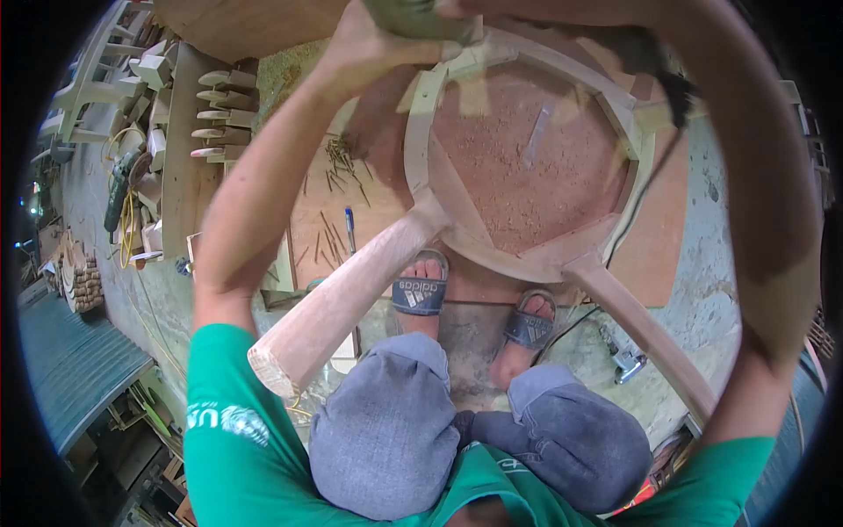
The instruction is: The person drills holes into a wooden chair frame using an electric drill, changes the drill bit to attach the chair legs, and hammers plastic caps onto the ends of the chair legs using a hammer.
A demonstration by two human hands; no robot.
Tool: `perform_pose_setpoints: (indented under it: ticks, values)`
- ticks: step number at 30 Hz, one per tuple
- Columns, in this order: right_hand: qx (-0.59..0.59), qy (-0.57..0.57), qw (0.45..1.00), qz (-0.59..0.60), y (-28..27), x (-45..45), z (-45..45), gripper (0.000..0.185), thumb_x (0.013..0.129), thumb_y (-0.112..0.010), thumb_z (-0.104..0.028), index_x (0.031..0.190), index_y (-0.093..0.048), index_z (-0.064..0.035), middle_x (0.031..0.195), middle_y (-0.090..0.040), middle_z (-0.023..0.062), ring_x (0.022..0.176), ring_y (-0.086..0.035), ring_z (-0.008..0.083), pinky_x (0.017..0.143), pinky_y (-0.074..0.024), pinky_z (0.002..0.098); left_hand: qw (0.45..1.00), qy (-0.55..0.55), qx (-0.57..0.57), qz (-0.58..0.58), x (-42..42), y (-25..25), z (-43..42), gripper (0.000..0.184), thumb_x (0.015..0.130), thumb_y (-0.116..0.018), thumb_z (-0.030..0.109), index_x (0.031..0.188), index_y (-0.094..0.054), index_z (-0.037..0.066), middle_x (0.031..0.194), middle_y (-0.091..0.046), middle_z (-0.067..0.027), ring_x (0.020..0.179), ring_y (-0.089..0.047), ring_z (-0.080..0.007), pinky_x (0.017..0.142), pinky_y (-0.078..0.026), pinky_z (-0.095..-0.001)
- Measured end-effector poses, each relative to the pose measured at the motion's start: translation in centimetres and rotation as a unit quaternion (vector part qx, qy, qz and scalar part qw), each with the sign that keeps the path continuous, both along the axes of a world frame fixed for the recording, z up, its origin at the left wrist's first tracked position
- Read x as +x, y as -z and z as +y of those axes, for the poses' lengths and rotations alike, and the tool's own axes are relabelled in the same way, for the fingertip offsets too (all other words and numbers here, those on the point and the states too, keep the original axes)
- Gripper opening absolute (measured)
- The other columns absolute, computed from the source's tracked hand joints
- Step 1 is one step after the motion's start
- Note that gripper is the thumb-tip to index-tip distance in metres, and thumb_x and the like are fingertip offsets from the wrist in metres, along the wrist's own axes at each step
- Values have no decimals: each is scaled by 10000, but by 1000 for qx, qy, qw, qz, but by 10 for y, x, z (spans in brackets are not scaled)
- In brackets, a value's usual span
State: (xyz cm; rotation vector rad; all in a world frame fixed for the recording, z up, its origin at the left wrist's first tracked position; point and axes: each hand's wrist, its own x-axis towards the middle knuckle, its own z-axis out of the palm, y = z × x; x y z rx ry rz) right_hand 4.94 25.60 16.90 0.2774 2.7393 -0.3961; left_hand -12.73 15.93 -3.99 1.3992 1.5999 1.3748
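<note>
Between the person's body and the left hand (369,54) and right hand (496,9), the round frame (418,145) is set, its left leg (351,294) slanted from the ring toward the body below the left forearm, its right leg (645,338) slanted the opposite way toward the right arm. A green object (420,19) is held in the left hand, thumb and fingers closed about it near the ring's far rim, while the right hand is mostly cut off from view beside it, so its opening cannot be told. Below the right forearm, a dark tool (645,53) is partly seen.
</note>
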Motion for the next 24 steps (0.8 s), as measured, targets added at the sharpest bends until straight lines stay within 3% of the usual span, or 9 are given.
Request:
perform_pose_setpoints:
  ticks: [4, 9, 11, 14, 16, 18, 19, 21, 24]
  values:
    - [116, -8, 982, 150, -32, 64, 5, 315, 906, -638, -193, 1133, -577, 17, 879, -660, 128, 770, -653, 181, 662, -546, 317, 994, 105, 17, 35, 50, -112, 33, 640, 746, -826, 160, 1287, -492, 93, 1058, -611, -58, 948, -607, -166, 799, -541, -320]
    - [-85, 248, 964, 53, -98, 163, 37, 292, 904, -654, -159, 1117, -567, 19, 816, -656, 103, 678, -648, 158, 584, -540, 295, 967, 246, -64, -34, 157, -159, 97, 597, 741, -817, 131, 1249, -508, 75, 1055, -614, -61, 911, -614, -145, 705, -550, -290]
    - [-57, 296, 950, 77, -87, 207, 50, 294, 907, -658, -162, 1117, -555, 16, 769, -649, 81, 617, -634, 138, 541, -529, 287, 967, 224, -99, -66, 206, -188, 101, 713, 719, -831, 132, 1309, -434, 79, 1157, -575, -87, 1010, -590, -187, 823, -534, -336]
    - [-15, 364, 927, 90, -67, 261, 66, 338, 911, -651, -176, 1177, -545, 2, 751, -635, 63, 603, -614, 125, 530, -508, 281, 979, 205, 0, 5, 274, -113, 164, 979, 652, -878, 187, 1424, -282, 97, 1268, -521, -121, 1182, -518, -244, 999, -461, -382]
    - [7, 406, 910, 79, -42, 287, 75, 384, 912, -642, -189, 1237, -540, -10, 755, -625, 54, 620, -600, 123, 541, -493, 280, 978, 200, -30, 42, 306, -87, 183, 898, 604, -888, 237, 1335, -394, 65, 1184, -585, -121, 1040, -593, -221, 872, -511, -346]
    - [-111, 403, 896, 151, 22, 337, 129, 591, 882, -703, -216, 1344, -468, 68, 800, -608, 48, 615, -533, 76, 523, -453, 249, 978, 182, -57, 82, 325, -67, 198, 833, 556, -897, 287, 1246, -506, 32, 1100, -649, -121, 899, -667, -199, 744, -562, -311]
    - [-67, 397, 894, 199, 42, 342, 132, 560, 891, -688, -224, 1339, -482, 39, 696, -557, -1, 528, -474, 50, 430, -384, 234, 978, 190, -25, 78, 330, -41, 212, 848, 545, -902, 300, 1244, -503, 33, 1093, -650, -121, 888, -668, -198, 725, -562, -311]
    - [-89, 422, 893, 129, 57, 343, 144, 523, 904, -666, -229, 1344, -493, -4, 679, -551, 4, 540, -486, 53, 450, -400, 238, 976, 203, 42, 70, 336, 5, 243, 880, 522, -914, 327, 1240, -498, 35, 1078, -652, -123, 865, -669, -196, 688, -561, -311]
    - [-88, 431, 886, 149, 83, 347, 155, 488, 911, -651, -239, 1329, -511, -30, 666, -547, 7, 535, -487, 61, 456, -405, 244, 971, 233, -10, 57, 335, 11, 249, 859, 593, -891, 232, 1337, -475, 123, 1075, -662, -59, 942, -652, -167, 801, -547, -292]
